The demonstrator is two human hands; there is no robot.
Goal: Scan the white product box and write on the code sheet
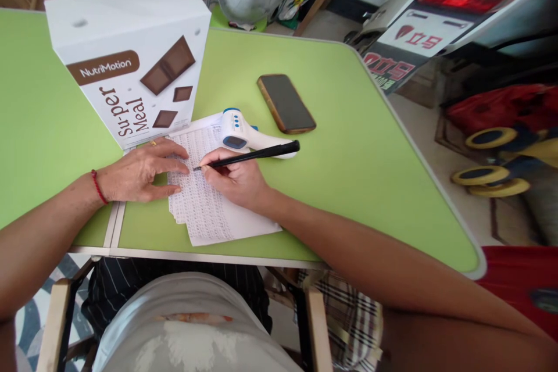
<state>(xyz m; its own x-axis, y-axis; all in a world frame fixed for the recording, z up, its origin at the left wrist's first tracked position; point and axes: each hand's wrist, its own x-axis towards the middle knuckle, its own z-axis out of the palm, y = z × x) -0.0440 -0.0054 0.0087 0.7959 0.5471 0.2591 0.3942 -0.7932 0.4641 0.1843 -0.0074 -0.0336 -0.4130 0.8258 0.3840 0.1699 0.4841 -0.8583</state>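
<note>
R grip point(238, 181) pinching pen point(270, 151); L grip point(137, 171) splayed over paper point(209, 215) (lying nr tbl edge point(209, 255)).

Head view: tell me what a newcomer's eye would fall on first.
Probably the tall white box, standing on the green table beyond the left hand. Next, the right hand holding a black pen over the written-on paper. Just beyond that hand lies a white thermometer, with a phone farther back, rightward.

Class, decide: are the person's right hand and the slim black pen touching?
Touching: the head view shows the right hand gripping the slim black pen, thumb and finger pinching it near its tip.
</note>
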